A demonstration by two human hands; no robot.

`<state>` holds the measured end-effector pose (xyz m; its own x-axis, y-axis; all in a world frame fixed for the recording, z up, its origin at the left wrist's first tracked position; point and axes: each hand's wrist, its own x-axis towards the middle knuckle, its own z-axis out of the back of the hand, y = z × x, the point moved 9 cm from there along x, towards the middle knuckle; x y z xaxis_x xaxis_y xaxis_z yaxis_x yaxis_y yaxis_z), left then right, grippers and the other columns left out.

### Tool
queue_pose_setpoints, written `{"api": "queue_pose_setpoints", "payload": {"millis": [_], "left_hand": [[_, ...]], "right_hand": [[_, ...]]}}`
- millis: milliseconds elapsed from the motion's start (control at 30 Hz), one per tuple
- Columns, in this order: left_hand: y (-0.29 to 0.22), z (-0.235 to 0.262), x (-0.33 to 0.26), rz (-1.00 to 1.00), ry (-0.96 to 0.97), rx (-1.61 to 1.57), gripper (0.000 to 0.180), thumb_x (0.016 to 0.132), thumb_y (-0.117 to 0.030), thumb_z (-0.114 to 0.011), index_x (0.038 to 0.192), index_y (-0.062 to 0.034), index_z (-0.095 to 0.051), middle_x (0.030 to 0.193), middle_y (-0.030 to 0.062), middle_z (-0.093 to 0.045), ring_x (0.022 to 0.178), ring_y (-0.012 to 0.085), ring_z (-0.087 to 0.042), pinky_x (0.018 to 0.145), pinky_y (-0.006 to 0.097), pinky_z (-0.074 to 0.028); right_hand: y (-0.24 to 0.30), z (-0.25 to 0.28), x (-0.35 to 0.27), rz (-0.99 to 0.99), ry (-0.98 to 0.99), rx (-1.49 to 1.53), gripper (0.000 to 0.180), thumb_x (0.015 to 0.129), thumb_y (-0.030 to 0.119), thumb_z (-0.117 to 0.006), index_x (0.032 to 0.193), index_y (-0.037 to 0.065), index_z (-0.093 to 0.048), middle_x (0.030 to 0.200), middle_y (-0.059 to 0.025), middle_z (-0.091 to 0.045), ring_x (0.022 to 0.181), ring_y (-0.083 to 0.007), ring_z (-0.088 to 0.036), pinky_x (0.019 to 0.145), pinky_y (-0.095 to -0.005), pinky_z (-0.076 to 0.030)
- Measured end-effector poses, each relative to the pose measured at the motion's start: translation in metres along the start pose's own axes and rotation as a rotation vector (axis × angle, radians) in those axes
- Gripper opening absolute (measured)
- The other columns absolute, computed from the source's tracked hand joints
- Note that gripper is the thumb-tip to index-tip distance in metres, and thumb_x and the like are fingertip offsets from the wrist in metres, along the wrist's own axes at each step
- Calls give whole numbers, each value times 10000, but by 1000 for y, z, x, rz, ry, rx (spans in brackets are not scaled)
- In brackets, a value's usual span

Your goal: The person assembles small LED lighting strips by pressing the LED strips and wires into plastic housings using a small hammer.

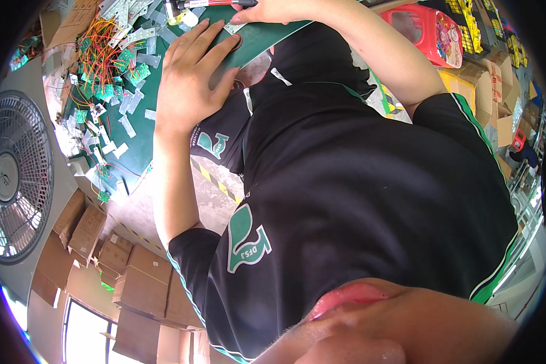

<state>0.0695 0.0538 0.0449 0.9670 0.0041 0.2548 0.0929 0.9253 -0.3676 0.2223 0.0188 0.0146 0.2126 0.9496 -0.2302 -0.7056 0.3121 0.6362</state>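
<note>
My left hand (pixel 191 76) lies on the green tabletop (pixel 246 53), palm down, with its fingers stretched out and apart. Close to its fingertips is a small pale flat piece (pixel 234 27), and by the index finger a reddish ring-like loop (pixel 238 42). My right hand (pixel 267 10), partly cut off by the upper edge, has its fingers curled together beside that piece; what they grip is hidden. Against them ends the black and red handle (pixel 221 2) of a hammer-like tool, and whether the hand holds it does not show.
Red and yellow wires (pixel 100 51), green circuit boards (pixel 138 74) and clear plastic pieces (pixel 126 126) crowd the table's left side. A fan (pixel 18 176) stands at the left, with cardboard boxes (pixel 142 279) below. A red plastic container (pixel 428 33) stands at the upper right.
</note>
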Motion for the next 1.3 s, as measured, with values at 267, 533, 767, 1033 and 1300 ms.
{"api": "queue_pose_setpoints", "payload": {"millis": [267, 533, 767, 1033, 1300], "left_hand": [[1, -4, -3, 10, -2, -15, 608, 780, -421, -832, 1323, -182, -704, 1437, 108, -611, 1367, 331, -535, 1121, 496, -404], [1, -6, -1, 9, -61, 47, 539, 750, -428, -835, 1233, -202, -757, 1393, 65, -639, 1341, 290, -558, 1119, 475, -411], [2, -4, -5, 20, -34, 52, 543, 794, -415, -816, 1276, -178, -740, 1427, 97, -627, 1358, 308, -551, 1122, 487, -404], [0, -4, -6, 7, -49, 57, 550, 797, -424, -808, 1286, -182, -734, 1443, 87, -618, 1369, 305, -542, 1125, 491, -402], [-1, -3, -5, -24, -100, 61, 554, 797, -467, -788, 1263, -172, -738, 1392, 101, -644, 1357, 299, -545, 1139, 471, -397]], "right_hand": [[0, -1, 0, -47, 53, 0, 327, 888, 286, -771, 990, 6, -636, 898, -214, -677, 877, -396, -668, 763, -461, -505], [9, 9, -6, -37, 56, 25, 332, 891, 289, -770, 1012, 10, -636, 926, -212, -673, 891, -386, -661, 773, -450, -505], [-9, 2, -1, -35, -13, 75, 322, 889, 290, -769, 1001, 8, -661, 918, -207, -678, 871, -347, -669, 773, -427, -511], [-40, 54, -4, -191, -315, 466, 165, 937, 161, -719, 916, 11, -654, 716, -22, -611, 614, -112, -594, 587, -287, -499], [-4, 44, 21, -52, -286, -50, 483, 792, 375, -844, 977, -34, -667, 902, -226, -701, 860, -375, -689, 779, -414, -540]]}}
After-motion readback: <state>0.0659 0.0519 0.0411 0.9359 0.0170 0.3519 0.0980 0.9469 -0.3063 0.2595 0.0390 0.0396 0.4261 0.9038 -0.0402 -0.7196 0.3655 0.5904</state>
